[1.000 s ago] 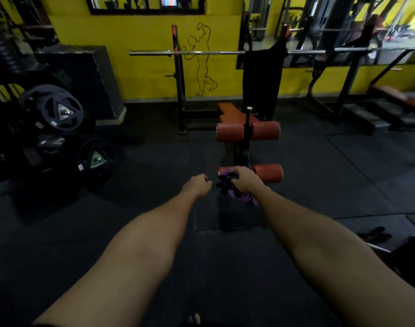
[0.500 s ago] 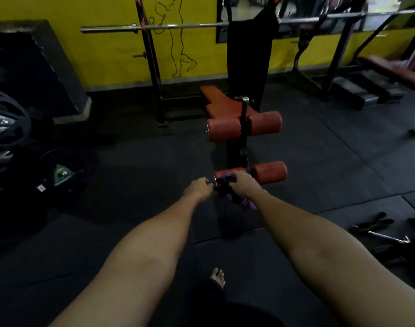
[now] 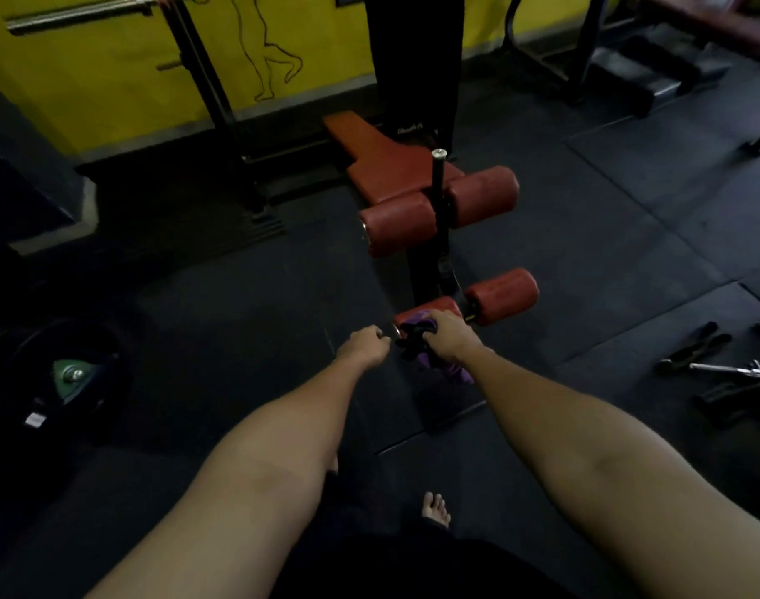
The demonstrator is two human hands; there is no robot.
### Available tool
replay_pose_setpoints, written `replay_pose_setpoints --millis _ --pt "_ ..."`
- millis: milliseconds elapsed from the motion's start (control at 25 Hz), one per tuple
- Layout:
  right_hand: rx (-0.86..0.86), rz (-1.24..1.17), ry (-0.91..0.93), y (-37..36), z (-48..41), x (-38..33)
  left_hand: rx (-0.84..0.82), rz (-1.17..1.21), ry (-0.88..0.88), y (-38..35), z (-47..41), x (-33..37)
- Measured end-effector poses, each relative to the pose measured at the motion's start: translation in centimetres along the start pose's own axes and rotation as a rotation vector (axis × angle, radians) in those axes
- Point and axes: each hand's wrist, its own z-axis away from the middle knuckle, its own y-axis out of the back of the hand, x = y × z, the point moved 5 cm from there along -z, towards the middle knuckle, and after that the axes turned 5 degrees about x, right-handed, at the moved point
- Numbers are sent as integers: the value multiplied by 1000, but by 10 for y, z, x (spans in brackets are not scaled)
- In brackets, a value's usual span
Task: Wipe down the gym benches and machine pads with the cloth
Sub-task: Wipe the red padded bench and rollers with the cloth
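Purple cloth (image 3: 415,327) under clenched right hand (image 3: 452,335)

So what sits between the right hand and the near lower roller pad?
The purple cloth. In the head view, the right hand grips it and holds it against the top of the red roller pad, with no bare gap between them.
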Motion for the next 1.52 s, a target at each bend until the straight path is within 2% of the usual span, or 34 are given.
replay_pose_setpoints --millis 320,560,800,1080,1200,1360,1520 --pt "117 -205 -319 -22 -62 -3 -149 -112 -173 32 -125 10" --pt "275 -398 -574 -43 -76 2 -274 -194 -266 30 -200 30" --pt "285 -467 -726 -77 -120 41 -389 -201 -258 -11 -260 61" --pt "323 -659 -913 -125 -188 77 -481 -234 -256 -85 -338 69" --pt "401 -692 -933 -145 -212 92 -495 -286 -251 -120 -376 60" --pt "532 -679 -917 -175 -246 117 -481 -195 -224 -169 -410 44" --pt "494 -569 -885 -217 -268 122 -483 -30 -178 -198 -421 31"
